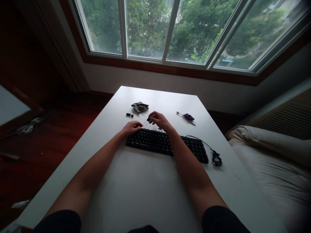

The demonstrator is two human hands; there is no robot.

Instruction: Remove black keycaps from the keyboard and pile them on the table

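A black keyboard [150,141] lies slightly slanted across the white table. My left hand [132,127] rests at its upper left corner, fingers stretched out over the edge. Just above the back row of keys, my right hand [159,120] is closed on a small black piece with thin wires, which looks like a wire keycap puller [148,119]. The wires point down-left towards my left fingertips; whether they touch is too small to tell. Beneath my right hand, a clear round item [157,128] is partly hidden. Several loose black keycaps [129,115] sit to the left.
Behind the keycaps lies a crumpled grey cloth [140,107]. A purple item [188,116] with a thin brush-like stick [180,114] is at the right. The bundled cable [216,158] lies beside the keyboard's right end. A pale cushioned seat [267,161] adjoins the table [136,194].
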